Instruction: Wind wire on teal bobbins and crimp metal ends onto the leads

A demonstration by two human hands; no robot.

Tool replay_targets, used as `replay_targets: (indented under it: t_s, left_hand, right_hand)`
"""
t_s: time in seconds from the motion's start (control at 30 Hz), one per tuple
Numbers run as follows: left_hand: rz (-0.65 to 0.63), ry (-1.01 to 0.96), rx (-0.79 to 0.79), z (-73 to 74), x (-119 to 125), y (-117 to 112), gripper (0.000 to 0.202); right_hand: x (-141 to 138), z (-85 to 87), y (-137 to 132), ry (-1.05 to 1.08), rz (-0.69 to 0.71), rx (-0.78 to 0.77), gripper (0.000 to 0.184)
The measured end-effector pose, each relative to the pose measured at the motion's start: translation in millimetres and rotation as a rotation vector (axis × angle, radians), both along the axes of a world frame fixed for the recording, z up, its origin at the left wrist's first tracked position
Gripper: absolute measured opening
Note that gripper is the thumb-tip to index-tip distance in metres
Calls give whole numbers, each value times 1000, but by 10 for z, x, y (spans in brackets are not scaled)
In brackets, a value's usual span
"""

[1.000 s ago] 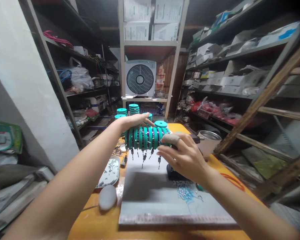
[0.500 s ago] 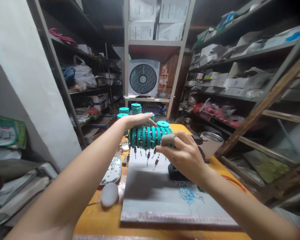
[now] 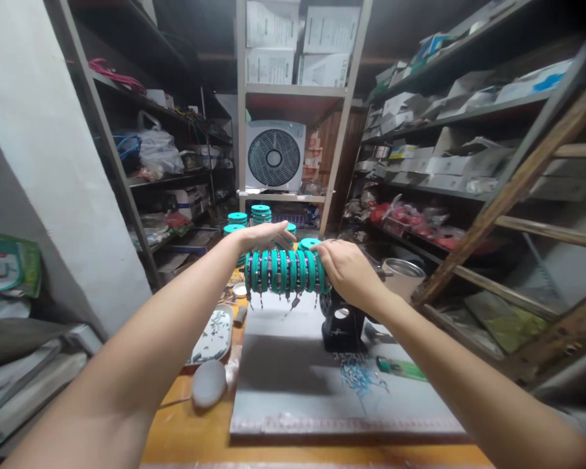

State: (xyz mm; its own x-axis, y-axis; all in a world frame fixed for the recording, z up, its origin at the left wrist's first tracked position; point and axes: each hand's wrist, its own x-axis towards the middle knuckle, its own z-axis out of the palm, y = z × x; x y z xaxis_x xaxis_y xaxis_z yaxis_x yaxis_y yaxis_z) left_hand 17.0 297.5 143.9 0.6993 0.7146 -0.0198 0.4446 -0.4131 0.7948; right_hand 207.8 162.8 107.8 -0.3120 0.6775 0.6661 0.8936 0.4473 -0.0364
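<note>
A row of teal spools (image 3: pixel 284 272) lies sideways at a black stand (image 3: pixel 342 331), with small dark parts dangling on threads beneath it. My left hand (image 3: pixel 267 236) rests along the top of the row, palm down, fingers stretched out. At the row's right end, my right hand (image 3: pixel 348 270) curls over the last spools, its fingertips partly hidden. Behind the hands stand more teal spools (image 3: pixel 260 213) in upright stacks. Under the row is a grey-white board (image 3: pixel 283 384), on which a heap of thin blue and silvery bits (image 3: pixel 359 376) lies.
Left of the board are a white tray (image 3: pixel 218 333) of small pieces and a round pale disc (image 3: pixel 209 384). A green tube (image 3: pixel 400 369) lies by my right forearm. Beyond are a bucket (image 3: pixel 403 277), a box fan (image 3: pixel 274 156), loaded shelves and a wooden ladder (image 3: pixel 508 195).
My right hand has moved from the front of the row's right end up over its top. The row looks turned, with the dangling parts placed differently. My left hand stays on top.
</note>
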Motion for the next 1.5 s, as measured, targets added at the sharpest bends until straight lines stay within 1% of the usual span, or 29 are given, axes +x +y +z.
replay_targets:
  t_s: [0.1,0.17,0.23,0.3,0.37,0.4,0.47,0.5,0.53,0.57,0.63,0.67,0.73,0.8,0.83,0.87,0.9,0.93,0.97,1.0,1.03,1.13,1.2,1.23,1.3,1.4,1.5]
  left_hand:
    - [30,-123,179,87,-46,-182,56]
    - [15,-177,302,126,-113,-399,47]
    - [-17,-154,471,119,-215,-640,39]
    - [-27,-52,699,60,-343,-851,39]
    - [-3,59,851,-40,-475,-991,43]
    - [16,101,881,-100,-532,-1031,47]
    - [38,156,922,-230,-611,-1060,69]
    - [45,162,952,-296,-628,-1057,80]
    - [54,152,989,-360,-632,-1049,85]
    - [69,126,1030,-419,-623,-1038,84]
    - [107,54,1094,-519,-585,-1020,70]
    - [128,19,1109,-557,-563,-1015,63]
    - [147,-35,1112,-611,-528,-1009,56]
    - [146,-72,1113,-642,-510,-1004,54]
    - [147,-87,1115,-653,-507,-1001,53]
    - [146,-100,1116,-661,-505,-997,52]
    - [147,-111,1116,-667,-505,-993,51]
    - [150,-116,1111,-671,-505,-989,51]
    - [153,-117,1103,-673,-504,-988,51]
    - [158,-114,1091,-672,-504,-988,51]
    - [164,-107,1077,-668,-503,-990,52]
    - [175,-71,1028,-643,-504,-1002,55]
    - [176,-51,1008,-623,-508,-1007,57]
    - [177,-43,997,-614,-511,-1007,58]
    - [182,-32,978,-604,-516,-1001,58]
    - [176,-32,959,-604,-520,-982,58]
    - [163,-47,959,-607,-517,-964,59]
  right_hand:
    - [29,55,124,14,-16,-92,43]
    - [47,103,160,32,-7,-170,43]
    - [65,153,179,45,5,-242,43]
    - [82,196,196,53,10,-296,44]
    - [97,224,216,60,13,-336,45]
    - [103,231,226,64,14,-351,45]
    - [106,232,247,76,10,-373,45]
    - [102,227,254,85,6,-377,45]
    - [96,218,256,97,3,-378,45]
    - [86,207,248,114,-1,-370,45]
    - [64,181,182,159,-17,-322,38]
    - [56,167,115,194,-26,-271,32]
    - [50,135,-103,289,-2,-108,25]
    - [67,82,-416,377,81,50,23]
    - [84,40,-591,394,130,71,20]
    - [105,-20,-765,395,167,30,16]
    - [129,-100,-926,375,207,-73,12]
    - [155,-204,-1067,341,237,-206,10]
    - [180,-331,-1180,292,241,-339,9]
    - [204,-477,-1262,236,206,-434,8]
    - [225,-636,-1314,188,131,-471,8]
    - [266,-1095,-1331,93,-121,-466,4]
    - [272,-1311,-1287,101,-213,-451,1]
    - [269,-1383,-1265,122,-240,-443,1]
    - [255,-1469,-1232,175,-265,-423,3]
    - [223,-1524,-1216,199,-244,-366,8]
    - [196,-1567,-1224,134,-246,-326,13]
